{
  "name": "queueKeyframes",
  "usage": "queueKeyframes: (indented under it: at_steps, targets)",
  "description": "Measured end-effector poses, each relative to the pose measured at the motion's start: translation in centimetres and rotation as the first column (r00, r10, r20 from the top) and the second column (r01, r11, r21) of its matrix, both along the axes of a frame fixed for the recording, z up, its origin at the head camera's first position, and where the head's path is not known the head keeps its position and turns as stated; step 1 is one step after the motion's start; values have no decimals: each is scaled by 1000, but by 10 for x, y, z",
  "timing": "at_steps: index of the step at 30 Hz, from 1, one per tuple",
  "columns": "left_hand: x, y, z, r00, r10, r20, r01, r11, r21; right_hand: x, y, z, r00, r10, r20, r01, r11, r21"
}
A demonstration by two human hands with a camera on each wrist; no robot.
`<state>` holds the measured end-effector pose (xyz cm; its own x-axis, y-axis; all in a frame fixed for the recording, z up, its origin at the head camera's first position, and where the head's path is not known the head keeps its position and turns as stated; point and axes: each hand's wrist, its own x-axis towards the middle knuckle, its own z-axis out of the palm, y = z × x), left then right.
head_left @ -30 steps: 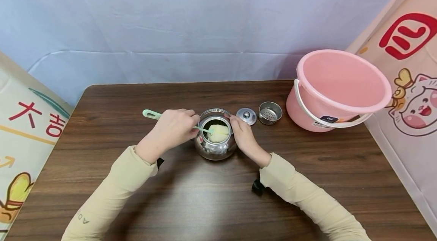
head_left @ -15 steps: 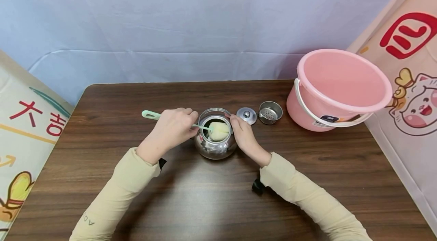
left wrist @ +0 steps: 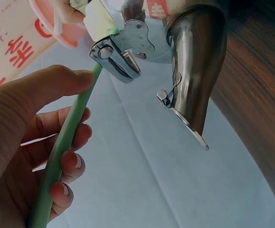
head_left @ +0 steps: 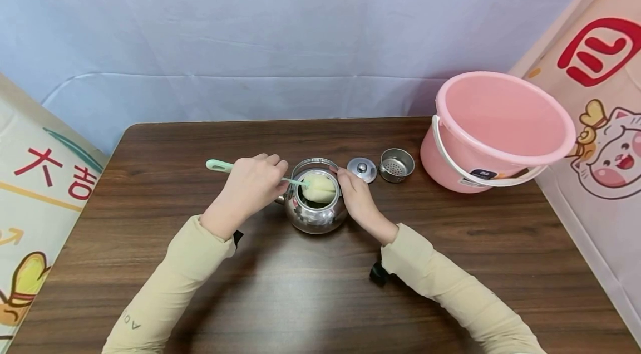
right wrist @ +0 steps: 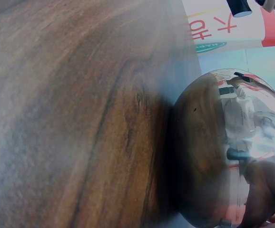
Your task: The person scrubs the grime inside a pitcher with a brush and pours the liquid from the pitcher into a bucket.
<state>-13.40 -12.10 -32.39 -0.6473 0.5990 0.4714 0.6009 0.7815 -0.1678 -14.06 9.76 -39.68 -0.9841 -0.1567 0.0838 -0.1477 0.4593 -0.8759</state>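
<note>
My left hand (head_left: 254, 180) grips the green stem of a sponge brush (head_left: 218, 165). In the left wrist view its thumb lies along the stem (left wrist: 66, 137), and the fingers curl behind it. The pale yellow sponge head (head_left: 320, 189) sits in the round mouth of a shiny stainless steel teapot (head_left: 315, 221). My right hand (head_left: 358, 199) holds the teapot's right side near the rim, its fingertips partly hidden. The spout (left wrist: 194, 66) with its small flap points toward the left hand. The teapot's polished body (right wrist: 223, 152) stands on the table in the right wrist view.
Just right of the teapot lie its knobbed lid (head_left: 361, 170) and a perforated strainer basket (head_left: 396, 166). A pink bucket (head_left: 450, 173) with a white handle stands farther right. The wooden table (head_left: 290, 298) ends at a pale cloth (head_left: 240, 42) behind.
The sponge head has turned and risen slightly within the teapot's mouth. My left hand has shifted a little to the left and away from me with the brush. My right hand stays in place.
</note>
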Motion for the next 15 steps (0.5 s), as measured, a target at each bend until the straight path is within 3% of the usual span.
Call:
queueKeyframes:
  at_steps: [15]
  targets:
    - [3, 1, 8, 999, -26, -28, 24, 997, -69, 0, -1, -2, 1000, -5, -5, 5, 1000, -15]
